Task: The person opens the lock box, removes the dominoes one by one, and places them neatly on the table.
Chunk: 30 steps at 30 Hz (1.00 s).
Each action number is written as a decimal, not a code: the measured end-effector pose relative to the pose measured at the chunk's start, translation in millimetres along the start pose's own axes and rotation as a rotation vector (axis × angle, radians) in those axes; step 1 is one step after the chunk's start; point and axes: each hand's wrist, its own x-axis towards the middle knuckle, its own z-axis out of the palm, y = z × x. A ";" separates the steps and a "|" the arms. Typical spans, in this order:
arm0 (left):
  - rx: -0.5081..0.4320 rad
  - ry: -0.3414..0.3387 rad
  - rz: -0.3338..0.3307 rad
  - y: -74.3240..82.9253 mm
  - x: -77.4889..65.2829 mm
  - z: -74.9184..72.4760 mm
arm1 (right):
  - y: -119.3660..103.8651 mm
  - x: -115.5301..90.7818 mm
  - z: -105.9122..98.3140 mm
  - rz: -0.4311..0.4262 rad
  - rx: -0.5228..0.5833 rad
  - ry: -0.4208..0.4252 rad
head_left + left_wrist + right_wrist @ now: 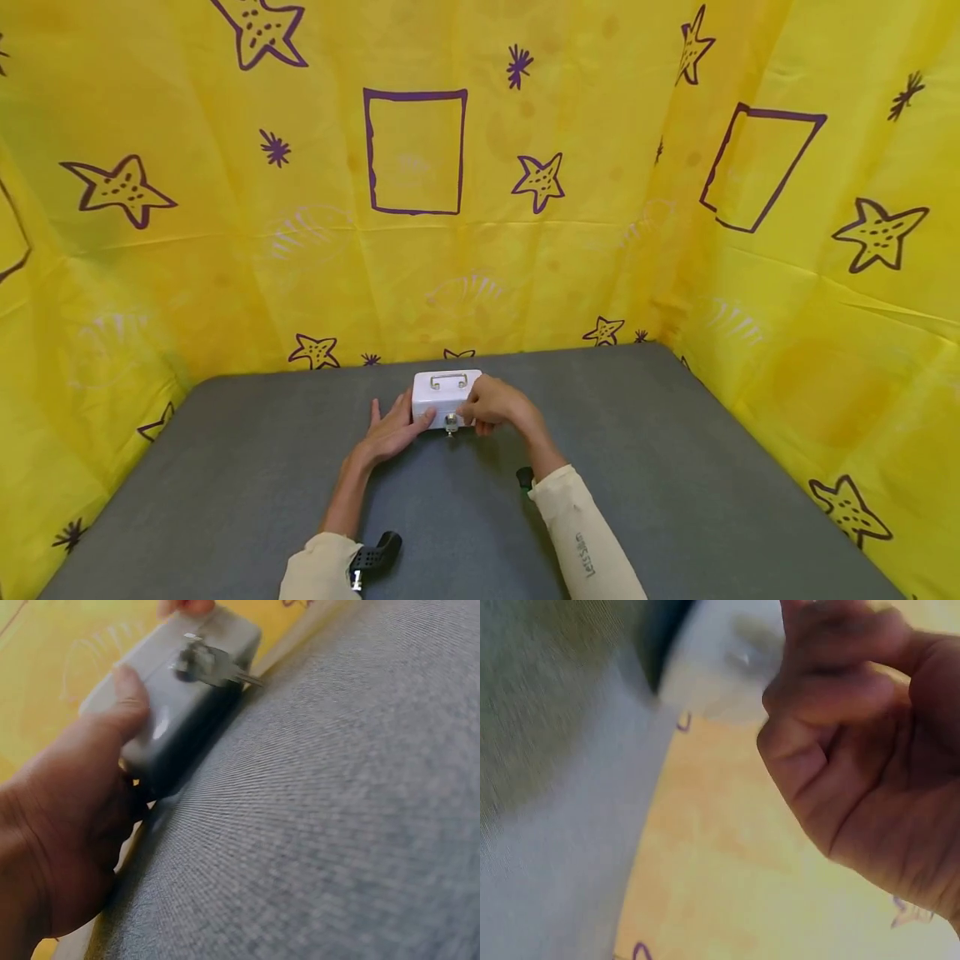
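A small white cash box [431,408] with a folding handle [448,382] on its lid sits toward the far side of the table. Silver keys [217,666] hang at the round lock on its front. My left hand [392,433] grips the box's left end, thumb pressed on the front face and fingers around the side. At the right front of the box is my right hand [491,404], its fingers curled beside the lock. In the right wrist view this hand [855,742] covers part of the blurred box; its fingertips are hidden, so I cannot tell what they pinch.
The grey cloth-covered table [480,517] ends at a yellow curtain [480,250] printed with purple starfish and frames, behind and at both sides. Black straps [378,554] stick out at the wrists below cream sleeves [592,542].
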 end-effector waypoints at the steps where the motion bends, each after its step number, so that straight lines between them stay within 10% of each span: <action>1: -0.006 -0.002 0.009 -0.6 -0.4 -0.4 | 2.8 -1.0 -4.8 -0.022 -0.003 0.002; 19: 0.009 -0.030 0.026 -6.0 -2.1 -3.4 | 41.3 0.2 -30.1 -0.271 -0.280 0.115; 30: 0.026 -0.057 0.035 -3.3 -2.2 -1.1 | 40.3 7.2 -12.6 -0.172 -0.385 0.053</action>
